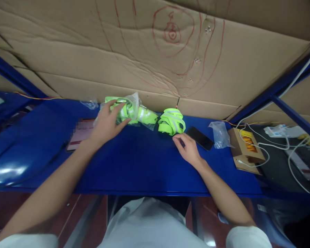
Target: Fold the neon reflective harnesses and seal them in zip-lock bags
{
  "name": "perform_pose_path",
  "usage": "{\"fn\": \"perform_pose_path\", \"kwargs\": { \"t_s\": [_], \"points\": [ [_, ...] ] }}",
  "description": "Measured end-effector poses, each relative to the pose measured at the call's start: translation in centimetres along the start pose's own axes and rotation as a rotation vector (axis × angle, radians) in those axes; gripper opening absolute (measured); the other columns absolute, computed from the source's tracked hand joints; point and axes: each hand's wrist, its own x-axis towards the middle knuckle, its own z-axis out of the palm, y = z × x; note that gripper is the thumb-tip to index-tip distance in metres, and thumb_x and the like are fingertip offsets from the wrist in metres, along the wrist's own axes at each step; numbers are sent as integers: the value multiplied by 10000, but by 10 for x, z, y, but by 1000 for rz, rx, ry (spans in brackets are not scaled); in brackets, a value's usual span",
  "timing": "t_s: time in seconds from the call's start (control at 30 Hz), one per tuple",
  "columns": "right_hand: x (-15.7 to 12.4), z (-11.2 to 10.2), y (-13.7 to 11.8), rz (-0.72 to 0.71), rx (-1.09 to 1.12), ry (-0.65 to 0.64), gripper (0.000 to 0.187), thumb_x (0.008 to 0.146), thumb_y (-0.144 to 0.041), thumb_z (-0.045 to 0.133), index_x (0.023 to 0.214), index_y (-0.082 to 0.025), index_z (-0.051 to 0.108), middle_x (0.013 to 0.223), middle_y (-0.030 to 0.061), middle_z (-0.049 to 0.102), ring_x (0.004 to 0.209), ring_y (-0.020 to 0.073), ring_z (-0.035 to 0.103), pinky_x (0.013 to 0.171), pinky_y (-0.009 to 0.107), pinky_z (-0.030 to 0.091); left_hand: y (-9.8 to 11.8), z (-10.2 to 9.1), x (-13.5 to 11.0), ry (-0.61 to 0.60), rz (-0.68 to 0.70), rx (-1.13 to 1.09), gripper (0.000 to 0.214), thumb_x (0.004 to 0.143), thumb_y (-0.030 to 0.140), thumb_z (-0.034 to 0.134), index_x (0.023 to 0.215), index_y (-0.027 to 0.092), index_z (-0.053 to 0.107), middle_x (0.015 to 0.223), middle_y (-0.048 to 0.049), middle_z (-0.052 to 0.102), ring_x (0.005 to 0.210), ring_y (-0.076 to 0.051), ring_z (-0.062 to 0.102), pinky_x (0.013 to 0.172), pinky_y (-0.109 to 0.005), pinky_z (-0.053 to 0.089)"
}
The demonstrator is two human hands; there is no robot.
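Note:
My left hand [108,124] reaches over a clear plastic bag [134,103] of neon yellow-green straps with silver reflective strips, its fingers spread and open. Beside that bag, another bagged neon bundle [148,116] lies on the blue table. To its right sits a loose coil of neon reflective strap [172,121], out of any bag. My right hand [187,148] is at the coil's lower right edge, thumb and fingers curled toward each other in a pinch. Whatever is between those fingertips, if anything, is too small to tell.
A black phone [200,137] lies right of the coil, then a crumpled clear bag [220,134] and a cardboard box [245,148] with orange contents. At left is a flat tablet-like item [80,134]. A cardboard wall [144,69] stands behind the blue table [144,165]. White cables [268,148] hang right.

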Motion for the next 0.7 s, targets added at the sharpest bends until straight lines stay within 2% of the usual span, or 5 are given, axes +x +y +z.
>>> {"fn": "perform_pose_path", "kwargs": {
  "t_s": [0.17,0.3,0.37,0.53,0.7],
  "points": [
    [12,-61,35,155,-445,183,348,1032,-417,522,1271,-204,659,1339,159,651,1286,338,561,1109,502,402,0,1,-5,45,-14,60,840,930,607,678,1590,190,368,1655,-177,268,1532,-413,305,1262,-574,307],
    [4,-103,80,688,-838,307,673,965,-450,612,1541,-154,429,1578,253,431,1401,436,465,1117,587,375,-6,3,-13,62,-96,47,718,975,556,630,1567,209,416,1621,-152,314,1514,-388,342,1266,-551,325],
    [-2,-110,97,797,-859,278,734,945,-461,640,1553,-125,406,1547,288,453,1361,454,508,1078,594,411,-7,3,-13,87,-83,4,633,1013,527,580,1526,173,471,1543,-153,404,1471,-348,402,1265,-512,346],
    [-3,-106,106,775,-849,235,516,985,-378,580,1456,-175,524,1363,219,636,1207,369,640,989,507,503,4,-1,11,217,-37,-44,503,1060,501,510,1383,122,580,1404,-131,523,1378,-268,480,1220,-463,390],
    [0,-95,100,703,-875,237,550,985,-384,566,1487,-168,501,1481,229,558,1298,394,572,1045,551,452,4,11,40,120,27,-131,544,1051,573,411,1326,144,602,1439,-95,523,1394,-289,481,1202,-489,376]
  ]
}}
